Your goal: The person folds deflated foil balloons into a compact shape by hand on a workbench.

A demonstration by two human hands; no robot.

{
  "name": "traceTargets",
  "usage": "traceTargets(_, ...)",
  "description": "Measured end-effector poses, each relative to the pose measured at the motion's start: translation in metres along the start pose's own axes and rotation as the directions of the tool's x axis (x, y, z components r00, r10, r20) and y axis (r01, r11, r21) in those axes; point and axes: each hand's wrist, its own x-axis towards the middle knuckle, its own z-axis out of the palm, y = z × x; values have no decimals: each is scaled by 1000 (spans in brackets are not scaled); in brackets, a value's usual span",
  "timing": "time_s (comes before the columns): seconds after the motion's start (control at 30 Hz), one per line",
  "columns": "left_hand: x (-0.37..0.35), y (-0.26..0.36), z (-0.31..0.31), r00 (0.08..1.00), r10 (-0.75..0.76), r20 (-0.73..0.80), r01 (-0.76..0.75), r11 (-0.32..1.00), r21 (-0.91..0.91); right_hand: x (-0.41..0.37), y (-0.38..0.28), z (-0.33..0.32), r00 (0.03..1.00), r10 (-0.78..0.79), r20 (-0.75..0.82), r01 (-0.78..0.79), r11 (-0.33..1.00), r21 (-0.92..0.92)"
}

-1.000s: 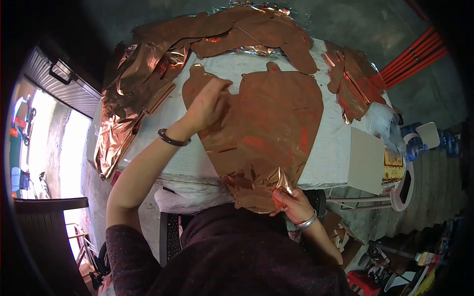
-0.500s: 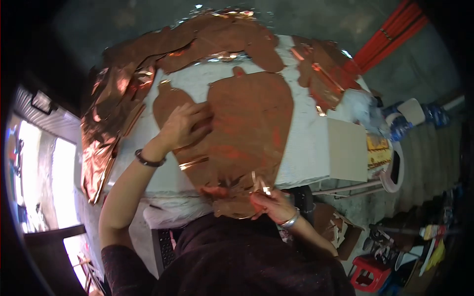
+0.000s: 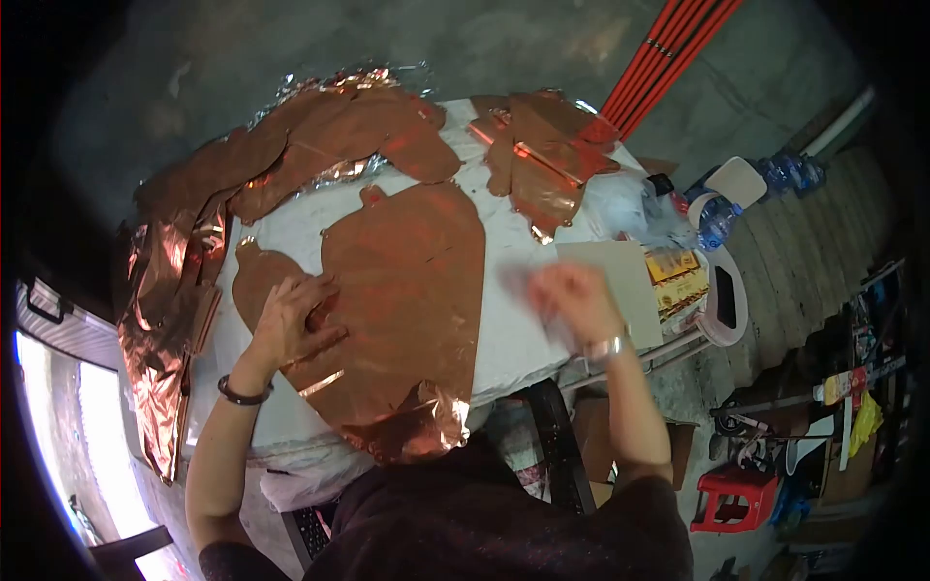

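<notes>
A large, flat, copper-brown foil balloon (image 3: pixel 407 281) lies across the white-covered table, its shiny lower edge crumpled near my body. On its left part rests my left hand (image 3: pixel 295 324), fingers bent but apart and thumb spread, holding nothing. A rounded foil lobe (image 3: pixel 260 276) with a small tab sticks out beyond that hand. My right hand (image 3: pixel 573 298) is off the foil, over the right side of the table close to a beige card (image 3: pixel 610 276). Its fingers are smeared by motion.
More brown foil pieces (image 3: pixel 320 136) lie along the far edge, with shiny ones (image 3: pixel 160 339) hanging at the left and others (image 3: pixel 542 160) at the far right. Red poles (image 3: pixel 664 58) stand beyond. Bottles (image 3: pixel 717 223), a yellow packet (image 3: pixel 678 276) and a red stool (image 3: pixel 734 499) are on the right.
My right hand has left the foil's lower edge and moved up and right over the table. My left hand remains on the foil. The view has shifted right.
</notes>
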Motion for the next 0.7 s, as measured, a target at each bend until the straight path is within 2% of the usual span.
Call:
traceTargets(0.03, 0, -2, 1, 1000, 17, -8, -17, 1000, 6, 42, 7, -14, 897, -398, -193, 313, 879, -359)
traceTargets(0.1, 0, -6, 2, 1000, -13, 12, 14, 999, -40, 117, 10, -35, 707, -634, -313, 184, 593, -784)
traceTargets(0.2, 0, -1, 1, 1000, -28, 9, 28, 1000, -13, 197, 16, -68, 689, -656, -307, 111, 514, -851)
traceTargets(0.27, -1, -1, 1, 1000, -22, 1, 22, 1000, -7, 238, 16, -94, 692, -584, -423, -116, 489, -864)
traceTargets(0.3, 0, -1, 1, 1000, -26, 10, 26, 1000, -3, 252, 16, -106, 682, -592, -430, -121, 489, -864)
traceTargets(0.37, 2, 2, 1, 1000, -10, -4, 10, 1000, 15, 269, 20, -123, 878, -181, -443, -236, 641, -730)
traceTargets(0.5, 5, 5, 0, 999, -33, -5, 33, 999, 24, 295, 37, -136, 917, -108, -384, -230, 643, -731)
traceTargets(0.57, 6, 5, -1, 999, -37, -12, 38, 999, 37, 307, 41, -135, 934, -88, -346, -187, 705, -684)
traceTargets(0.6, 6, 6, 0, 999, -41, -20, 42, 998, 53, 308, 43, -133, 935, -84, -344, -189, 704, -685)
traceTargets(0.63, 5, 6, 1, 999, -42, -14, 42, 998, 51, 309, 45, -130, 913, -318, -257, 29, 678, -735)
traceTargets(0.67, 5, 4, 1, 999, -34, -18, 34, 998, 49, 305, 42, -124, 830, -533, -163, 237, 603, -762)
traceTargets(0.7, 5, 4, 1, 999, -27, -22, 28, 999, 46, 302, 34, -118, 833, -528, -167, 233, 607, -759)
